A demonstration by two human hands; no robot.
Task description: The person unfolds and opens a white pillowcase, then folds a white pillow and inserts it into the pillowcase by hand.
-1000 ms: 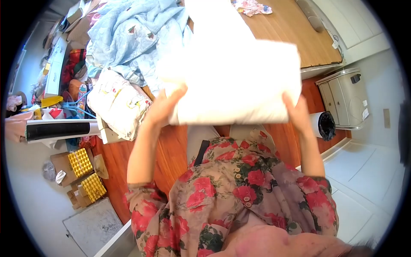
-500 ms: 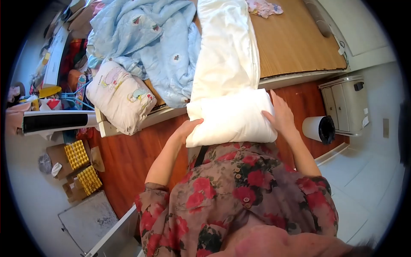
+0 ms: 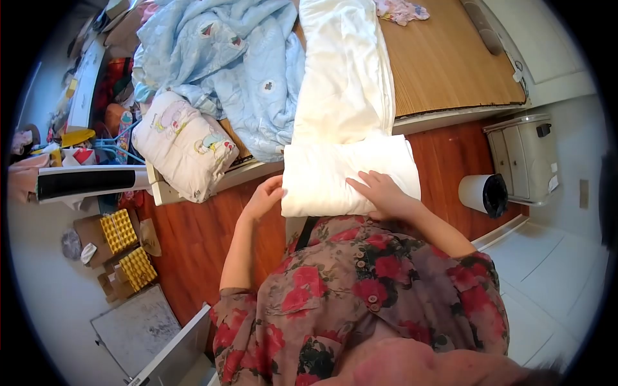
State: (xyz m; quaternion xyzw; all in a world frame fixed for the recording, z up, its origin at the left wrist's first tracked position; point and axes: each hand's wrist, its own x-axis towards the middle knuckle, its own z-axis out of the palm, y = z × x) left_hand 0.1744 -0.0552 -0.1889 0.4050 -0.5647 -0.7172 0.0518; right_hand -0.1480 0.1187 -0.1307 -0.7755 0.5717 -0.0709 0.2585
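A long white quilt [image 3: 344, 77] runs down the middle of the bed and over its near edge. Its near end is folded into a thick, flat bundle [image 3: 322, 186] in front of my waist. My right hand [image 3: 383, 196] lies on top of the bundle, fingers spread. At the bundle's left edge is my left hand [image 3: 264, 198], with its fingers loosely bent and the tips at the cloth's side; whether they press on it is unclear. The underside of the bundle is hidden.
Left of the quilt lie a crumpled light blue quilt [image 3: 254, 83] and a folded cream printed quilt [image 3: 183, 148]. A pink cloth [image 3: 402, 11] sits on the brown bed mat [image 3: 450, 64]. A bin [image 3: 473, 193] and a small cabinet [image 3: 524, 157] stand at the right.
My right hand has moved from the bundle's right edge onto its top. My left hand has loosened and shifted slightly left, off the lower left corner. The bundle lies flatter.
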